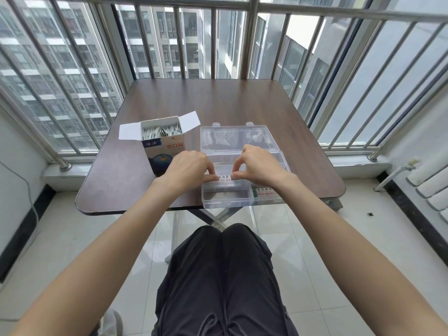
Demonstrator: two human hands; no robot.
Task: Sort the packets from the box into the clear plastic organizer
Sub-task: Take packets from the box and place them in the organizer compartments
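An open cardboard box with white flaps stands on the brown table, filled with several white packets. To its right lies the clear plastic organizer, with its lid folded back. My left hand and my right hand hold between them a white packet with red print, each pinching one end, over the organizer's compartments. Another printed packet lies in the organizer's right part.
The table stands against a metal balcony railing. The organizer sits at the table's near edge. A white radiator is on the right wall. My legs in dark trousers are below the table edge.
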